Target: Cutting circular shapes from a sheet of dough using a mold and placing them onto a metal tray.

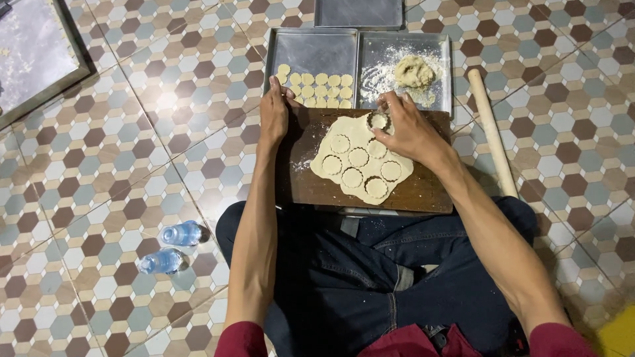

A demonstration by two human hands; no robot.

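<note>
Right hand on circle-scored dough sheet

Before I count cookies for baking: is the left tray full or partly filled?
Partly filled: dough rounds cover only the near end of the left tray.

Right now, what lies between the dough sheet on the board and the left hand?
Head view: only bare wooden board with a dusting of flour lies between the dough sheet and the left hand.

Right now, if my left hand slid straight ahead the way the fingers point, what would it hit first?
Most likely the left metal tray: your left hand rests at the wooden board's far left corner, fingers pointing at the tray's near rim and the cut dough rounds inside. Depth is hard to judge.
</note>
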